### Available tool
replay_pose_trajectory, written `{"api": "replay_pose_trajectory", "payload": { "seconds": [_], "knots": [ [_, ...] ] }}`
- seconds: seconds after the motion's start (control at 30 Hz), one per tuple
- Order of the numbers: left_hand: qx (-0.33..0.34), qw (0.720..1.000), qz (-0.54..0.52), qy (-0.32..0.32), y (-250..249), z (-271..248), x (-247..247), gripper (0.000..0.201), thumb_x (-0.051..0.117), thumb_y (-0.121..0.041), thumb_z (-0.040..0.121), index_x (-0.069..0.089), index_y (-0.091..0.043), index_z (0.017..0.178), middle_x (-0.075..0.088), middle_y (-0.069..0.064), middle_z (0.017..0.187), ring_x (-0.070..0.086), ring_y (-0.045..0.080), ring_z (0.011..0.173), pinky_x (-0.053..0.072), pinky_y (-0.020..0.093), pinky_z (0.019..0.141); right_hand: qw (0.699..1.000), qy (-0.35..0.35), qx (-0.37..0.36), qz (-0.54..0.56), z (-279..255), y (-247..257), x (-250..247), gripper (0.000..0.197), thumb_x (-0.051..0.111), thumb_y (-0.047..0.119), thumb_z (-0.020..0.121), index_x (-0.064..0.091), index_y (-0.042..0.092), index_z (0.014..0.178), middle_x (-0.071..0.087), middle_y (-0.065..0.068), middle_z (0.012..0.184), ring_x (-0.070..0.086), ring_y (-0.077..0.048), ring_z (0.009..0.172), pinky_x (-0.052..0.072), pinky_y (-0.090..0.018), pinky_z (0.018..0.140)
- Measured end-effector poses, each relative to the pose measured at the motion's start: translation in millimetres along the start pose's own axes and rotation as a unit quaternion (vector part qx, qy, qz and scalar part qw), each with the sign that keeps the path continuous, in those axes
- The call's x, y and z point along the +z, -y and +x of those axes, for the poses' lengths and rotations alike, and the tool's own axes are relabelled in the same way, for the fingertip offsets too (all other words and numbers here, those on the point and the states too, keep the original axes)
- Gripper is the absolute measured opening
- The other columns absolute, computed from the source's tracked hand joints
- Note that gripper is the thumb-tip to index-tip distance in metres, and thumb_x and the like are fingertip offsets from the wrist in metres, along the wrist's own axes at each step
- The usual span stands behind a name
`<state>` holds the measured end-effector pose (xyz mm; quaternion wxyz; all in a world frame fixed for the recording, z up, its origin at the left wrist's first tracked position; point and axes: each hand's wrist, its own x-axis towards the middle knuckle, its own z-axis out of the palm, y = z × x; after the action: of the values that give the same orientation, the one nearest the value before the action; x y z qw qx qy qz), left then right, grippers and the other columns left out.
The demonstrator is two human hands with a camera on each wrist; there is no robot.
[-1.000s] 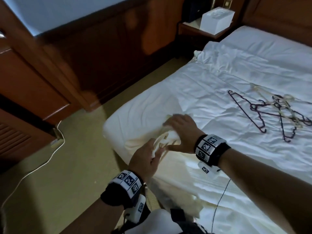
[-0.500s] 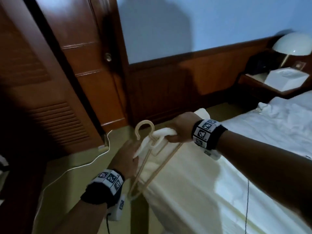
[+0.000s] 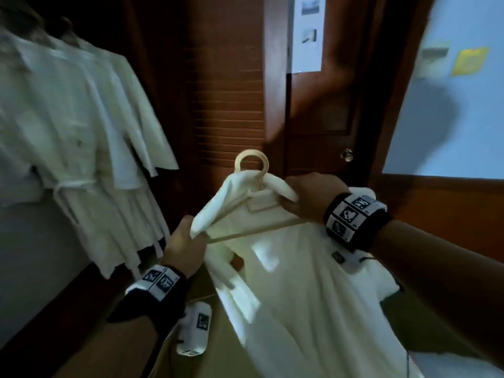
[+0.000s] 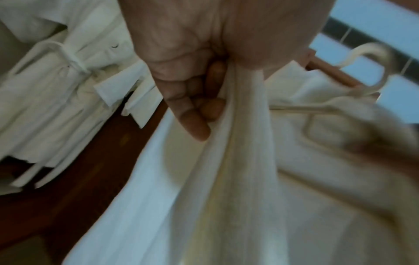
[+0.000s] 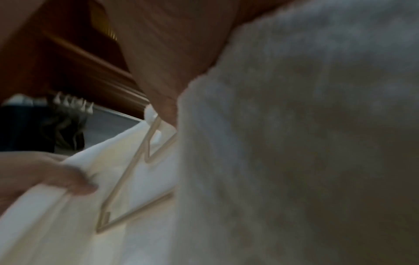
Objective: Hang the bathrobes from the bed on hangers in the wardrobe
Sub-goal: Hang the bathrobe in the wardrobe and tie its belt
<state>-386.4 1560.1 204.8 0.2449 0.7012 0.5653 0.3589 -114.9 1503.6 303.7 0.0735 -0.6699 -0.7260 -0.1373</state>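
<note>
White robe [image 3: 300, 282] on hanger [image 3: 252, 165], gripped by your left hand [image 3: 185, 241] and right hand [image 3: 308, 197]; several robes [image 3: 81, 148] hung, this one pending.

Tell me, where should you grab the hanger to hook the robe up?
Probably the hanger neck just below its round hook, coming from the right, where the right hand already is. The hook pokes up bare above the robe, while the arms lie under cloth.

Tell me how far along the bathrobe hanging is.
Done: several robes already hang in the wardrobe. In hand: the left hand and right hand grip a bathrobe draped on a cream hanger. Left: hooking it onto the rail.
</note>
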Motion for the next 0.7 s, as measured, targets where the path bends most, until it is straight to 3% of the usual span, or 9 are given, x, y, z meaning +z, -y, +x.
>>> {"api": "replay_pose_trajectory", "payload": {
  "seconds": [0.1, 0.2, 0.3, 0.37, 0.47, 0.5, 0.57, 0.63, 0.7],
  "knots": [
    [0.025, 0.993, -0.069, -0.091, -9, 31, -30, 0.02, 0.054, -0.029, 0.083, 0.052, -0.019, 0.1, 0.056, -0.009, 0.079, 0.056, 0.019, 0.076, 0.045, 0.034, 0.071, 0.997, -0.026, -0.043, 0.058, 50, 41, 16, 0.033, 0.045, 0.062, 0.088, 0.051, 0.03, 0.091, 0.066, 0.006, 0.09, 0.065, -0.021, 0.086, 0.041, -0.029, 0.065],
    [0.031, 0.988, 0.02, -0.147, -1, 60, -57, 0.018, 0.055, -0.036, 0.083, 0.049, -0.025, 0.096, 0.056, -0.01, 0.072, 0.055, 0.022, 0.069, 0.043, 0.033, 0.064, 0.99, -0.058, -0.074, 0.105, 103, 71, 33, 0.038, 0.045, 0.062, 0.087, 0.054, 0.026, 0.093, 0.065, 0.006, 0.085, 0.063, -0.021, 0.082, 0.04, -0.029, 0.063],
    [0.048, 0.978, 0.082, -0.187, 9, 92, -80, 0.013, 0.056, -0.029, 0.087, 0.045, -0.025, 0.09, 0.056, -0.006, 0.065, 0.051, 0.012, 0.059, 0.034, 0.031, 0.054, 0.974, -0.043, -0.077, 0.207, 164, 95, 51, 0.037, 0.047, 0.062, 0.084, 0.055, 0.027, 0.084, 0.063, 0.009, 0.078, 0.061, -0.015, 0.075, 0.045, -0.03, 0.064],
    [0.071, 0.979, 0.1, -0.166, 14, 113, -95, 0.019, 0.058, -0.03, 0.088, 0.039, -0.026, 0.088, 0.055, -0.005, 0.063, 0.051, 0.007, 0.057, 0.033, 0.027, 0.051, 0.957, -0.026, -0.098, 0.273, 205, 109, 59, 0.032, 0.051, 0.06, 0.083, 0.054, 0.029, 0.075, 0.061, 0.012, 0.07, 0.059, -0.008, 0.066, 0.044, -0.027, 0.059],
    [0.126, 0.98, 0.127, -0.087, 16, 141, -127, 0.018, 0.057, -0.034, 0.086, 0.04, -0.028, 0.091, 0.059, -0.009, 0.074, 0.057, 0.008, 0.07, 0.048, 0.033, 0.065, 0.918, -0.003, -0.127, 0.375, 267, 126, 56, 0.021, 0.059, 0.054, 0.075, 0.055, 0.035, 0.066, 0.06, 0.013, 0.058, 0.055, -0.004, 0.05, 0.042, -0.024, 0.049],
    [0.152, 0.97, 0.159, -0.106, 17, 151, -144, 0.016, 0.055, -0.032, 0.084, 0.042, -0.03, 0.093, 0.058, -0.012, 0.079, 0.056, 0.007, 0.074, 0.049, 0.034, 0.07, 0.906, 0.002, -0.149, 0.395, 288, 134, 49, 0.018, 0.06, 0.054, 0.072, 0.056, 0.037, 0.066, 0.061, 0.013, 0.058, 0.055, -0.004, 0.049, 0.044, -0.027, 0.05],
    [0.177, 0.927, 0.246, -0.22, 22, 173, -184, 0.023, 0.056, -0.034, 0.083, 0.046, -0.033, 0.104, 0.053, -0.016, 0.097, 0.051, 0.008, 0.088, 0.045, 0.028, 0.079, 0.88, 0.002, -0.207, 0.428, 333, 148, 35, 0.027, 0.061, 0.061, 0.066, 0.061, 0.034, 0.071, 0.064, 0.009, 0.063, 0.059, -0.007, 0.054, 0.048, -0.034, 0.056],
    [0.131, 0.885, 0.337, -0.292, 26, 190, -224, 0.029, 0.054, -0.053, 0.086, 0.046, -0.039, 0.11, 0.048, -0.018, 0.105, 0.046, 0.011, 0.097, 0.039, 0.027, 0.083, 0.837, 0.018, -0.274, 0.473, 374, 164, 18, 0.042, 0.062, 0.066, 0.065, 0.064, 0.026, 0.076, 0.066, 0.0, 0.068, 0.063, -0.015, 0.063, 0.048, -0.038, 0.062],
    [0.056, 0.894, 0.368, -0.25, 36, 202, -257, 0.036, 0.028, -0.077, 0.086, 0.048, -0.047, 0.092, 0.051, -0.018, 0.084, 0.051, 0.012, 0.082, 0.042, 0.03, 0.073, 0.776, 0.075, -0.328, 0.534, 409, 182, 2, 0.045, 0.061, 0.06, 0.067, 0.065, 0.017, 0.08, 0.065, -0.004, 0.07, 0.063, -0.023, 0.071, 0.045, -0.041, 0.069]
  ]
}}
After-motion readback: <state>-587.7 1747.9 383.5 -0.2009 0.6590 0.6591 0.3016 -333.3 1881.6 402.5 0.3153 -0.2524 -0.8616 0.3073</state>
